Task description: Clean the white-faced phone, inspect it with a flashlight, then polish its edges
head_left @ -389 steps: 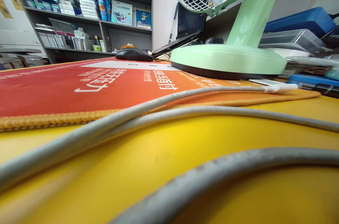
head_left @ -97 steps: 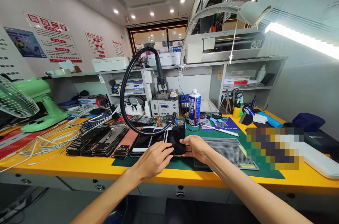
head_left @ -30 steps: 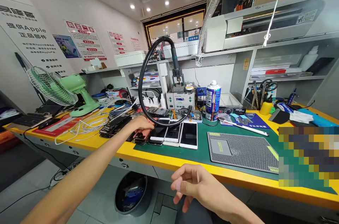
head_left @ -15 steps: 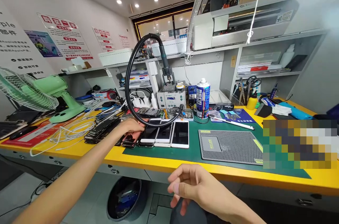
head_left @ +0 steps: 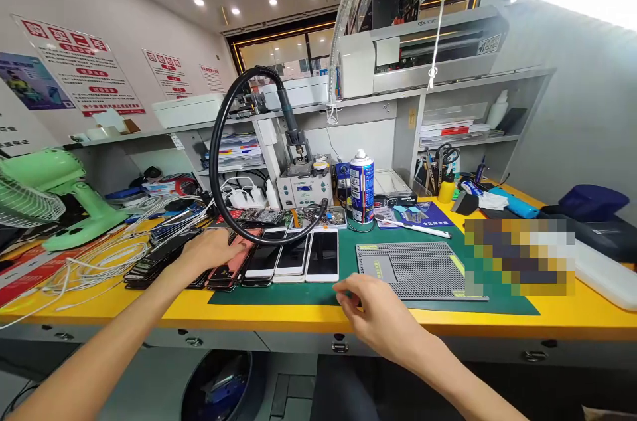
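My left hand (head_left: 212, 250) is on a pink panel (head_left: 233, 265), can't tell if gripping; right hand (head_left: 371, 307) loosely half-curled. Wall poster (head_left: 82, 66) reads 购买二手; spray can (head_left: 361, 190) print illegible.

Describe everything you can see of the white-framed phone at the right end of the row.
The white-framed phone lies flat and face up on the green mat. It is rectangular, with a dark, glossy, glass-like screen showing no lit image, and white bands at both ends. A second white phone lies close on its left; contact is unclear. The right hand is near its lower right corner, not gripping it.
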A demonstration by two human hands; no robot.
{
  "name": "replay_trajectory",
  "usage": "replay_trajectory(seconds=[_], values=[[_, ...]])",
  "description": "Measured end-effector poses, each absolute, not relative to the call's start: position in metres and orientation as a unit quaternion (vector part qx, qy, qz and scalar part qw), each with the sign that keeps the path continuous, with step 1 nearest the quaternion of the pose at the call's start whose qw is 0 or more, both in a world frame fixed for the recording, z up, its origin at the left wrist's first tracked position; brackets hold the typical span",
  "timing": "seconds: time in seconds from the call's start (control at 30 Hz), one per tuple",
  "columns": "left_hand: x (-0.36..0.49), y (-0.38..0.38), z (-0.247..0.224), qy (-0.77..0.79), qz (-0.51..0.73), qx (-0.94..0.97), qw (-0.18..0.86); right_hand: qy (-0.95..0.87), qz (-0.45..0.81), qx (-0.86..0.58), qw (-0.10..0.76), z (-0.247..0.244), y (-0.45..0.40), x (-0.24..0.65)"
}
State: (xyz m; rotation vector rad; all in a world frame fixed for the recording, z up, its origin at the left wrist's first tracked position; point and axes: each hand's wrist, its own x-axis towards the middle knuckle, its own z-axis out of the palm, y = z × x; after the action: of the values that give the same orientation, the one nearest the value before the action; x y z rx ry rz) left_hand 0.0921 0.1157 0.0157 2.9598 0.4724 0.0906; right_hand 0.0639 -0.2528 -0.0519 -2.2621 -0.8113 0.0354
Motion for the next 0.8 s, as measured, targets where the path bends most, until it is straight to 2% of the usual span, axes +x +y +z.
replay_trajectory(seconds=[0.13,0.33,0.57,0.8], values=[[0.064,0.091,0.026,0.166,0.044,0.985,-0.009,-0.386,-0.124,-0.886,0.226,-0.075,-0.233,0.075],[0.022,0.050,0.017,0.118,-0.001,0.993,-0.006,-0.411,-0.158,-0.878,0.190,-0.096,-0.226,0.064],[-0.003,0.027,-0.015,0.039,-0.039,0.982,0.179,-0.442,-0.294,-0.843,0.090,-0.125,-0.239,0.049],[-0.015,0.020,-0.042,-0.002,-0.155,0.897,0.413,-0.484,-0.403,-0.758,0.170,-0.120,-0.259,0.049]])
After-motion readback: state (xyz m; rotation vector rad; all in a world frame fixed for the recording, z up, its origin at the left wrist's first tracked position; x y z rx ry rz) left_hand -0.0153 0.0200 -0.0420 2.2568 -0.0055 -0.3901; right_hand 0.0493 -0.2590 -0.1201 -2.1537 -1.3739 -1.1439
